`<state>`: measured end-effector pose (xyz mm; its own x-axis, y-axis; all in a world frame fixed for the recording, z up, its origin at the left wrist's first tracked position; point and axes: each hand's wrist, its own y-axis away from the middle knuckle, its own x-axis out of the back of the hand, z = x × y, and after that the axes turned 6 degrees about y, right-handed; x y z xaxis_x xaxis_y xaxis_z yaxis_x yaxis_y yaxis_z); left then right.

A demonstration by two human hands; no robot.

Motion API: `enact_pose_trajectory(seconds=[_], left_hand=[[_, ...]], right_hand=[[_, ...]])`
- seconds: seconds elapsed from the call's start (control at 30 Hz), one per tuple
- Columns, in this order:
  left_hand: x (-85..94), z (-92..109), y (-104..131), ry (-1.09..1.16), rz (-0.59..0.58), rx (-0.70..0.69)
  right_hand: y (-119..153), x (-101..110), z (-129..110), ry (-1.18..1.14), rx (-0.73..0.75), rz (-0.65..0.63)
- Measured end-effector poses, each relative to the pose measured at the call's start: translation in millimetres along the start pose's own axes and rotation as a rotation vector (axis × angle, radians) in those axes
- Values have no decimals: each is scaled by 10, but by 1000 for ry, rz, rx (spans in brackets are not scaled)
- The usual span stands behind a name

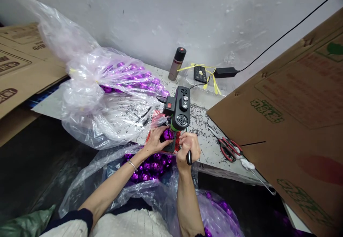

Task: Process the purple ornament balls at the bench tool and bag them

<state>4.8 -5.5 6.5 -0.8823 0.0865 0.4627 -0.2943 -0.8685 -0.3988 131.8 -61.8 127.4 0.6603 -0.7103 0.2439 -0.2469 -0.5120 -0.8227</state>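
Note:
A small black machine (181, 106) with a red switch stands on the white table. Under its head sits a shiny purple ball (168, 134), and the thumb and fingers of my left hand (156, 139) are closed around it. To the right, my right hand (189, 147) is wrapped round the machine's lever (189, 157), whose black end shows below the fingers. Red material (177, 142) lies around the machine's base. An open plastic bag in front of me holds purple shiny balls (150, 167).
Clear bags with purple balls (139, 78) lie at the left of the table (205, 147). A spray can (177, 64) and a black adapter (225, 72) are at the back. Scissors (229, 149) lie beside the large carton (289, 122) at right. Black bits are scattered about.

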Motion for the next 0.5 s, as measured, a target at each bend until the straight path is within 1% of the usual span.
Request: enact_pose_trajectory(seconds=[0.27,0.5], left_hand=[[31,31,-10,30,-22,23],[33,36,-5,50,-32,41]], right_hand=[[258,-123,167,-45,23,66],[267,-208,195,-33,57,147]])
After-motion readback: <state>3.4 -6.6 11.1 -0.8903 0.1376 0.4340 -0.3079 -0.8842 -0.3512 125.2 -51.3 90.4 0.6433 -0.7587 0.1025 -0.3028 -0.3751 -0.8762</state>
